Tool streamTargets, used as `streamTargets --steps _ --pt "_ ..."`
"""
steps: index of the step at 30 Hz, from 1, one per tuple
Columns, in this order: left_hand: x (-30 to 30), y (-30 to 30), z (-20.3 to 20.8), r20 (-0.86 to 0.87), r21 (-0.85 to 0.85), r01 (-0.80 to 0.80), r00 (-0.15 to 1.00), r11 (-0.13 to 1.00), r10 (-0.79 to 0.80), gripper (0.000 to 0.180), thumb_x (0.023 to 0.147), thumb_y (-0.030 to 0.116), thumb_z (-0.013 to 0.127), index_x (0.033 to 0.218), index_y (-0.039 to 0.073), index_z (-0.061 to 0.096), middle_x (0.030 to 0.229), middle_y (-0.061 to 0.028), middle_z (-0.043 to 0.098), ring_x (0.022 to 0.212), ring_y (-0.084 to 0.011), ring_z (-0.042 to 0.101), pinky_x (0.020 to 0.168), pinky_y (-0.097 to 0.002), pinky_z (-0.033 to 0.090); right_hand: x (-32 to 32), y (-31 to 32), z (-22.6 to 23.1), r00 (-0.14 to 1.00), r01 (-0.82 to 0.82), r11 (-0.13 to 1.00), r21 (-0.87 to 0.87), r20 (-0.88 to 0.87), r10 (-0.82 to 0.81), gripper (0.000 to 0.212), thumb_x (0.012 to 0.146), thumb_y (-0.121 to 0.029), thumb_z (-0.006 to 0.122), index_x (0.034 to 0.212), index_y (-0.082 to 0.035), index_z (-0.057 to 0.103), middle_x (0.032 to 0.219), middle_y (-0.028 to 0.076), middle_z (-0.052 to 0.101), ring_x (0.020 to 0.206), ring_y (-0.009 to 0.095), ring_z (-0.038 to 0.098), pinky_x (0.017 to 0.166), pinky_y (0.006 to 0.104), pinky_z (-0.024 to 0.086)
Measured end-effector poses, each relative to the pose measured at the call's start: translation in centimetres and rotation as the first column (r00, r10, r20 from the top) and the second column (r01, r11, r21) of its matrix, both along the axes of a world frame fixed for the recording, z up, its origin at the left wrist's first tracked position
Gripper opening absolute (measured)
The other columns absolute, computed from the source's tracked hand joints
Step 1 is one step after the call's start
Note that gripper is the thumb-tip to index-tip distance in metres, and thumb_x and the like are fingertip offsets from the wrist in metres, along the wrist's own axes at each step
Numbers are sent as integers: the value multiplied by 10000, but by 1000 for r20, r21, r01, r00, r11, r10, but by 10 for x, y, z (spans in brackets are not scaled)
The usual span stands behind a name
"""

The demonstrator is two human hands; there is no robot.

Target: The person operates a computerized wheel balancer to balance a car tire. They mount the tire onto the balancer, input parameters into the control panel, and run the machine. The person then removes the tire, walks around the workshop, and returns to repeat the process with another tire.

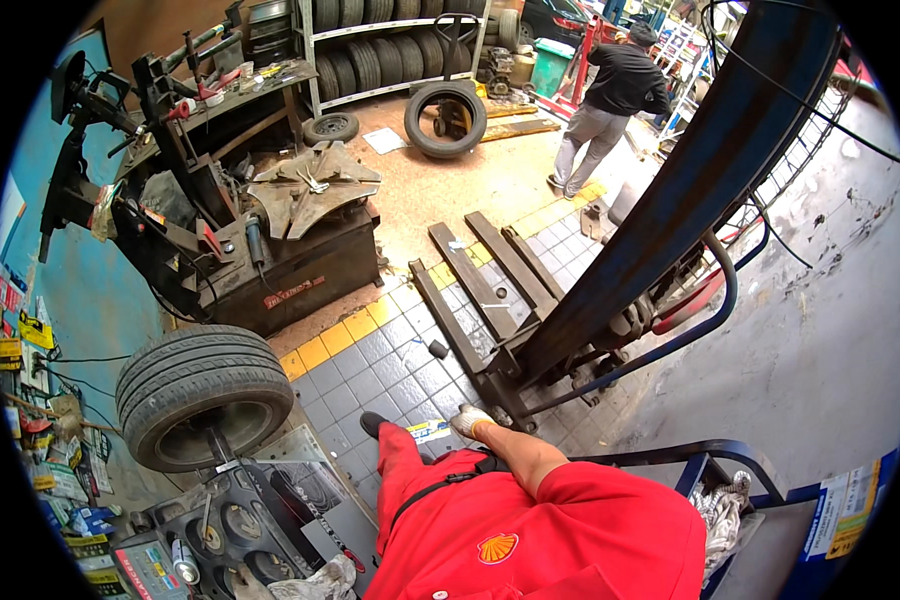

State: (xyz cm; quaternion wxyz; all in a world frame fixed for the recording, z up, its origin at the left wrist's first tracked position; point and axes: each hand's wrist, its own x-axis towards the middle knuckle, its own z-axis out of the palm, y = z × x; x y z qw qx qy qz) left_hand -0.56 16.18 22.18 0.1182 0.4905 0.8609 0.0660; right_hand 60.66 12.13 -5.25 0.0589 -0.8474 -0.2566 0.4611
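Note:
My right hand, in a pale work glove, hangs low beside my red trousers. Its fingers are too small and partly turned away to tell whether they are open or closed. Next to it shows a flat yellow, white and blue piece; I cannot tell if the hand touches it. My left hand is out of sight. To the left, a wheel with a black tyre sits on the shaft of a wheel balancer. A spray can stands in the balancer's tray.
A tyre changer stands ahead left. The blue lift post slants up on the right, with steel lift arms low over the tiles. A loose tyre, a tyre rack and a person in black are farther back.

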Motion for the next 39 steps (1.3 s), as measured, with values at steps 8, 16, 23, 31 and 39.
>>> streamTargets --steps 8,16,23,31,39 --pt "10 5 9 29 -53 -29 999 998 30 658 1018 615 563 1412 100 677 1418 -196 674 1284 -426 631 1088 -469 479 56 19 -3 989 95 978 185 93 -114 803 907 -476 653 1534 9 529 1515 327 557 1425 409 558 1184 425 449" --pt "-5 -3 0 -16 -7 -16 1000 1000 16 666 1009 626 572 1396 96 686 1378 -203 696 1255 -425 649 1066 -477 491 235 165 259 758 458 231 859 -241 -606 735 991 -267 672 1608 2 376 924 96 669 784 202 635 806 344 559" --pt "7 6 8 61 -4 6 998 1000 -5 670 1014 622 569 1372 68 690 1376 -218 690 1249 -439 644 1071 -481 481 228 159 386 870 420 -43 907 -415 -267 493 1051 -260 697 1439 17 575 1019 124 725 829 200 697 747 349 604" --pt "-7 -4 5 19 65 -35 999 997 34 638 1025 589 583 1356 54 688 1384 -216 679 1253 -413 633 1071 -469 475 72 88 117 992 39 961 274 -129 -3 445 978 -477 622 1071 -61 749 899 146 766 775 287 698 736 471 564" --pt "4 3 6 31 30 1 1000 1000 -1 633 1024 583 581 1379 69 683 1386 -205 684 1253 -394 641 1078 -449 472 42 -76 -53 901 -429 888 -164 1 435 453 965 -349 590 1301 -63 693 1229 234 747 1181 376 705 986 471 544"
